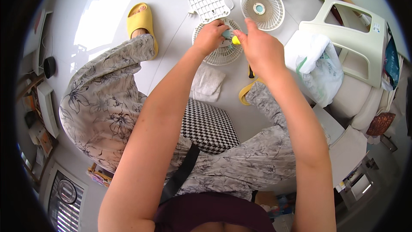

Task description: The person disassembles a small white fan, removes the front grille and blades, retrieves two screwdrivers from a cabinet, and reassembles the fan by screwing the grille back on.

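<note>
A small white electric fan (225,56) lies on the floor in front of me, its round cage downward and its gridded base plate (209,3) pointing away. My left hand (210,38) is closed on the fan near the neck, beside the pale blue hub part. Over the cage's right side, my right hand (262,46) grips a tool with a yellow end (235,40); its tip is too small to make out, though it looks like a screwdriver. Just beyond lies a detached round white grille (262,7) with a pale blue centre.
A folded grey cloth (208,81) lies nearer me, before a houndstooth stool (208,126). A black and yellow tool (251,72) rests below my right hand. To the right stand a white plastic bag (322,71) and a tipped cream plastic stool (343,30). My yellow slipper (140,21) is at left.
</note>
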